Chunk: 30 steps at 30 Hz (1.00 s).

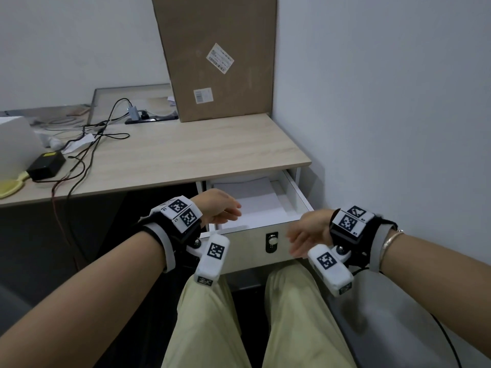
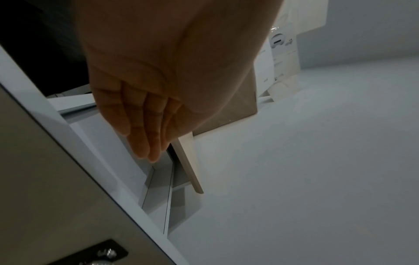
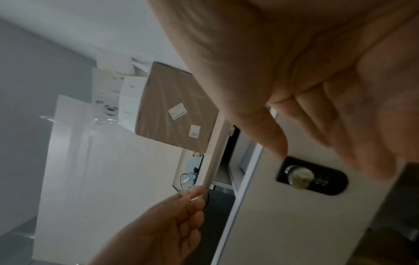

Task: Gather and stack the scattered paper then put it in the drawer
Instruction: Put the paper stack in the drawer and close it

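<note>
The white drawer (image 1: 300,192) under the desk's right end stands pulled out. A stack of white paper (image 1: 255,205) lies flat inside it. My left hand (image 1: 220,207) hovers over the drawer's front left corner, fingers relaxed and holding nothing; in the left wrist view its fingers (image 2: 145,125) point down into the drawer. My right hand (image 1: 305,235) is in front of the beige drawer front (image 1: 247,245), just right of the round knob (image 1: 271,241), with straight fingers and nothing in it. In the right wrist view the right hand's fingers (image 3: 317,107) hang above the knob (image 3: 299,176).
A tall cardboard box (image 1: 220,57) leans on the wall at the back of the wooden desk (image 1: 186,155). Cables (image 1: 87,144), a black adapter (image 1: 46,166) and a yellow object (image 1: 10,187) lie at the desk's left. The wall stands close on the drawer's right. My knees (image 1: 212,314) are below the drawer.
</note>
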### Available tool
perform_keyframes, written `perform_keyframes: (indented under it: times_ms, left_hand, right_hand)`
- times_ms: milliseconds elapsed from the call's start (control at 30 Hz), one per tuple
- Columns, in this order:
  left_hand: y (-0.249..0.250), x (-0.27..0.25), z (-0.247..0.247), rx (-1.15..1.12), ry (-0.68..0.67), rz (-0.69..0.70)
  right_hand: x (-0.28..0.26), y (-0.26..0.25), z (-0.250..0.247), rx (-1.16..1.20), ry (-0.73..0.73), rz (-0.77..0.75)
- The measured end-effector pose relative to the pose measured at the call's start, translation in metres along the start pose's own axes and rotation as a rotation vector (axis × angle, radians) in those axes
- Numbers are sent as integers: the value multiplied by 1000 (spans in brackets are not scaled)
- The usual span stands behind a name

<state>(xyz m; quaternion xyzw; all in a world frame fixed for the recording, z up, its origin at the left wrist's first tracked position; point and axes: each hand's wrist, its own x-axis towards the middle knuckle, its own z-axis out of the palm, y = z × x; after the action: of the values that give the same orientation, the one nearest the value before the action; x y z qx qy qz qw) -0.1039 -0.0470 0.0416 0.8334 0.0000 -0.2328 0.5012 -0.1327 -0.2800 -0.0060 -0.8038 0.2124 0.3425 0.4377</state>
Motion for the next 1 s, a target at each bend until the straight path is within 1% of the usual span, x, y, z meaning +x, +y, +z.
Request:
perform_keyframes:
  times_ms: [67, 133, 200, 300, 333, 367, 400, 500, 600, 733, 800, 867, 933, 1000]
  left_hand:
    - [1, -2, 3, 50, -27, 19]
    - [3, -2, 5, 86, -64, 12]
    - [6, 0, 4, 113, -138, -17]
    - [10, 8, 3, 131, -291, -85]
    - [9, 13, 3, 144, -321, -103]
    - [8, 19, 3, 166, -324, -117]
    - [6, 29, 2, 197, -304, -122]
    - [-5, 70, -3, 304, -168, -111]
    - [-14, 113, -10, 327, -68, -93]
    - [-14, 159, -24, 368, 28, -15]
    - [-15, 173, -26, 396, 34, -12]
    - [-19, 181, -24, 384, 5, -32]
    - [-23, 186, -23, 370, -17, -26]
    - [-26, 188, -25, 379, -26, -9]
  right_hand:
    - [9, 3, 6, -1, 47, -16]
    - [14, -1, 10, 21, 61, -48]
    - [21, -8, 12, 74, 73, -69]
    - [36, -20, 7, 170, 90, -97]
    - [43, -24, 5, 208, 93, -102]
    - [50, -28, 3, 257, 89, -105]
    - [59, -35, 0, 311, 89, -105]
    - [88, -54, -4, 415, 105, -129]
    - [118, -75, -6, 358, 134, -218]
    - [155, -101, -15, 319, 227, -300]
    - [164, -109, -14, 287, 237, -309]
    - [171, -112, -8, 228, 253, -312]
    - [182, -111, -5, 143, 305, -343]
    - [184, -114, -1, 117, 362, -368]
